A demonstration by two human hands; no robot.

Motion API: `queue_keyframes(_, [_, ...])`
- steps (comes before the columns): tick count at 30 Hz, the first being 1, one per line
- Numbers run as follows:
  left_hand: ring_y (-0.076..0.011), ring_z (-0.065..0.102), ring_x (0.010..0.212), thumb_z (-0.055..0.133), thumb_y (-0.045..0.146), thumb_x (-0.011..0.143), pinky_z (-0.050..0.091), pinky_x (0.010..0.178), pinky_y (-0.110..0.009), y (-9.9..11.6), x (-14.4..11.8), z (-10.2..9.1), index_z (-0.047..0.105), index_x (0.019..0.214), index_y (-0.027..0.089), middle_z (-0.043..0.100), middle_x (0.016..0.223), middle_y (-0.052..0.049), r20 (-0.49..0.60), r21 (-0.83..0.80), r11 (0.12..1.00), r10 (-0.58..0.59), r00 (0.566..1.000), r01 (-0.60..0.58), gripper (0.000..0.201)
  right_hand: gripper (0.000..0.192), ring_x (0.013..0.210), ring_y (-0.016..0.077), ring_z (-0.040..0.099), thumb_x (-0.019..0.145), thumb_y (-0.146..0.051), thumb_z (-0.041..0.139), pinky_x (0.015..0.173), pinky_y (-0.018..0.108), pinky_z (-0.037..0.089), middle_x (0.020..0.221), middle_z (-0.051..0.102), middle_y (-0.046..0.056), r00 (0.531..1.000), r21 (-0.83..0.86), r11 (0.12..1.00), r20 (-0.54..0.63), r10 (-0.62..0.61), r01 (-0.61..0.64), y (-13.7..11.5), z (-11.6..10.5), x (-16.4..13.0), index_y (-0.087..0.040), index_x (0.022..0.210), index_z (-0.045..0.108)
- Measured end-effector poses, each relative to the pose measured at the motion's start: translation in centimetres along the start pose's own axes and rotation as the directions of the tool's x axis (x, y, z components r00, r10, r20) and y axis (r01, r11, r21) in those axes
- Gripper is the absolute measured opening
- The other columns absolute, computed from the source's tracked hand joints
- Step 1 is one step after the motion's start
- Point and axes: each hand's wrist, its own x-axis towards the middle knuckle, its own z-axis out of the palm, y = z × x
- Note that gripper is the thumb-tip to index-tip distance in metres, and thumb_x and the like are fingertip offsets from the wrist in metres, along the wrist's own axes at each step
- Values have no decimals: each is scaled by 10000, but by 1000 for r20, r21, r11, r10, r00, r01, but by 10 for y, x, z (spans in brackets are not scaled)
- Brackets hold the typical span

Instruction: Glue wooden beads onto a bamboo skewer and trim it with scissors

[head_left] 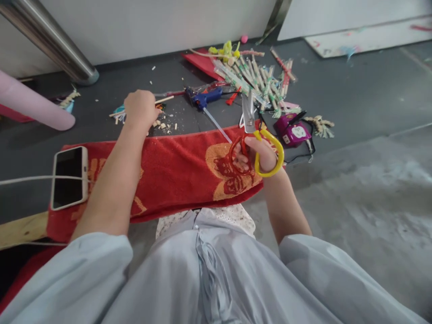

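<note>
My left hand is closed over the dark table, and a thin pale stick pokes out from its right side. Small cut pieces and crumbs lie scattered just beneath that hand. Scissors with one red and one yellow handle are in my right hand, blades pointing away from me. My thumb and fingers pass through the handle loops above the right end of a red towel. Between the hands lies a blue glue gun, with a clear glue stick reaching towards the towel.
Many wrapped bundles of pale sticks are heaped at the back, beside yellow fuzzy pieces. A purple device with a cord sits right of the scissors. A phone rests on the towel's left end. Metal leg stands back left.
</note>
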Motion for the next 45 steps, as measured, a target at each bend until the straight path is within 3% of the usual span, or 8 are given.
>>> queue_keyframes(4, [-183, 508, 1004, 280, 566, 954, 411, 827, -365, -2, 10, -2, 607, 1191, 150, 623, 1153, -43, 36, 106, 994, 21, 999, -24, 579, 310, 342, 106, 440, 794, -499, 617, 554, 385, 519, 457, 447, -38, 993, -14, 997, -88, -73, 72, -12, -17, -11, -224, 650, 610])
queue_keyframes(8, [-201, 566, 923, 288, 341, 957, 451, 761, -379, 12, 0, -13, 580, 1198, 92, 650, 1114, -132, 3, 224, 971, 87, 996, -86, 453, 295, 344, 102, 439, 788, -477, 624, 507, 349, 480, 452, 460, -37, 972, -69, 996, -223, -78, 64, -19, -31, -17, -220, 645, 608])
queue_keyframes(11, [-226, 605, 911, 314, 343, 948, 478, 780, -410, 47, -19, -20, 579, 1204, 102, 680, 1058, -142, -90, 157, 963, 234, 968, -219, 440, 291, 353, 104, 418, 785, -467, 609, 435, 320, 409, 443, 459, -26, 957, -92, 995, -286, -54, 28, -21, -38, -16, -222, 628, 602])
queue_keyframes(14, [-257, 652, 901, 407, 290, 910, 500, 773, -409, 94, -36, -17, 676, 1084, 127, 709, 1008, -152, 0, 70, 911, 407, 913, -406, 360, 301, 355, 105, 413, 767, -485, 617, 375, 295, 332, 440, 446, -26, 950, -58, 998, -311, -27, 9, -21, -41, -12, -216, 632, 602])
queue_keyframes(17, [-271, 676, 919, 452, 288, 887, 511, 774, -381, 136, -42, -5, 715, 1022, 152, 723, 998, -138, 7, -16, 818, 575, 818, -574, 326, 340, 357, 113, 440, 719, -533, 660, 355, 291, 333, 443, 460, -28, 945, -55, 998, -325, -23, 5, -18, -39, -11, -217, 617, 587])
queue_keyframes(22, [-276, 687, 948, 537, 299, 849, 519, 797, -363, 165, -38, 13, 721, 1020, 158, 727, 1013, -144, 43, -75, 763, 645, 763, -642, 288, 352, 363, 127, 463, 669, -561, 698, 356, 307, 376, 446, 495, -22, 946, -28, 1000, -324, -21, 13, -12, -30, -12, -233, 613, 585])
queue_keyframes(34, [-300, 684, 1029, 458, 200, 850, 522, 801, -349, 175, -36, 14, 697, 1060, 132, 720, 1069, -176, 126, -60, 774, 632, 764, -631, 325, 240, 408, 113, 475, 723, -434, 635, 388, 267, 386, 472, 517, -27, 940, 20, 995, -329, -90, 103, 5, -16, 17, -233, 633, 542])
queue_keyframes(45, [-277, 687, 1045, 433, 149, 863, 525, 822, -329, 184, -21, 11, 706, 1070, 116, 732, 1066, -180, 80, -14, 850, 526, 847, -526, 345, 289, 463, 131, 469, 667, -489, 650, 392, 279, 407, 473, 475, -27, 928, -6, 993, -356, -111, 116, 6, -10, 51, -257, 632, 483])
